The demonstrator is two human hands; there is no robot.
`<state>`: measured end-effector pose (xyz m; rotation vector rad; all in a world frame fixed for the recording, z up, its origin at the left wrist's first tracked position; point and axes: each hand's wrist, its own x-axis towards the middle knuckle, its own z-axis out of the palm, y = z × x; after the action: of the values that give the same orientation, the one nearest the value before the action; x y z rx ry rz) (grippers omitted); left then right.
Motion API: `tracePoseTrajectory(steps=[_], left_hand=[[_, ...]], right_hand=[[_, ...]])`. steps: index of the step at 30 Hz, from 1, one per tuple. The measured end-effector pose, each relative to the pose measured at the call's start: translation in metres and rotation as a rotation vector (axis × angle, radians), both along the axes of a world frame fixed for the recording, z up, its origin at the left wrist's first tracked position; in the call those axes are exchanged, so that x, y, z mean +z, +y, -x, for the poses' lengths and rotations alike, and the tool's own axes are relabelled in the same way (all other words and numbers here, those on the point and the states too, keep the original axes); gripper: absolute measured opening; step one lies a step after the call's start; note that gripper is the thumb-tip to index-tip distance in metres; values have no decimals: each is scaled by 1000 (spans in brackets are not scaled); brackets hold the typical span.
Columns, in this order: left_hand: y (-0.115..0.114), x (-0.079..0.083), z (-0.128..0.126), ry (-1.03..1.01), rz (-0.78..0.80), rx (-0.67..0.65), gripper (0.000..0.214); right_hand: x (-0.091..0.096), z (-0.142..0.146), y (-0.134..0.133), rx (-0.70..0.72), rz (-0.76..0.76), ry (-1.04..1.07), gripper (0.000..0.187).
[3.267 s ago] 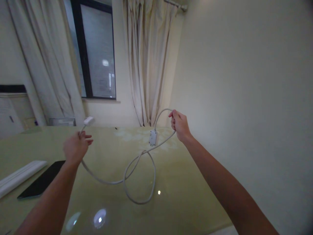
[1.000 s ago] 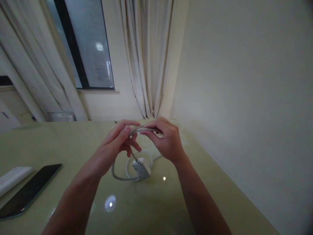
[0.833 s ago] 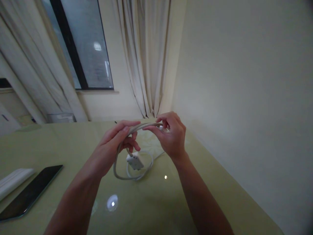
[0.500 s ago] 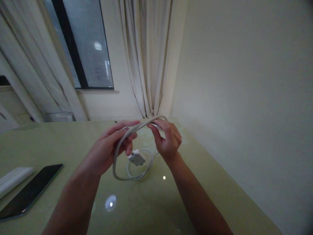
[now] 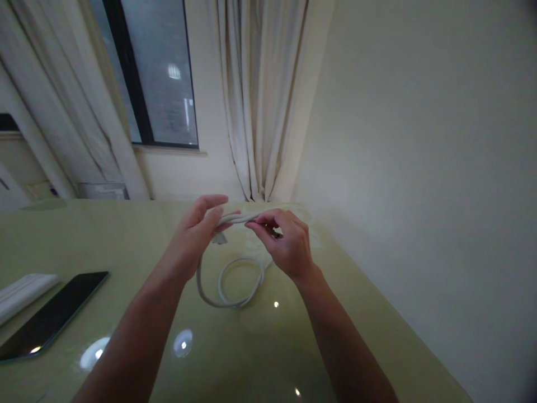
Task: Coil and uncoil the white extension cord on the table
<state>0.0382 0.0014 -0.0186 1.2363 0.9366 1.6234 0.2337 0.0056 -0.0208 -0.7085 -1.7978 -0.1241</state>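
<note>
Both of my hands hold a white power cable (image 5: 229, 280) above a glossy yellow-green table (image 5: 260, 347). My left hand (image 5: 197, 235) pinches a stretch of the cable between thumb and fingers. My right hand (image 5: 287, 246) is closed on the same stretch a little to the right, so the cable runs straight between the hands. A loop of cable hangs down from my left hand and rests coiled on the table below. A small white part of the cable's end shows just under my left fingers; the rest of it is hidden.
A dark phone (image 5: 50, 316) lies face up at the table's left, beside a white flat object (image 5: 20, 294). Cream curtains (image 5: 260, 101) and a dark window (image 5: 155, 73) stand behind the table. A bare wall (image 5: 419, 168) runs along the right.
The hands were wide apart with the cable stretched out; now they are close together with it gathered in loops. In the last second the white plug block rose from the table up under my left hand.
</note>
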Motion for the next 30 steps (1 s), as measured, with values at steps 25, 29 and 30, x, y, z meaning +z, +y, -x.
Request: tracePoseTrajectory(steps=[25, 29, 30], left_hand=[[46, -30, 62, 6, 15, 160, 38], [48, -28, 105, -3, -175, 579, 32], [48, -29, 119, 13, -196, 703, 30]], right_hand=[[-99, 23, -45, 81, 182, -453, 38], [-123, -57, -71, 89, 343, -577, 45], [-126, -83, -78, 40, 388, -616, 44]])
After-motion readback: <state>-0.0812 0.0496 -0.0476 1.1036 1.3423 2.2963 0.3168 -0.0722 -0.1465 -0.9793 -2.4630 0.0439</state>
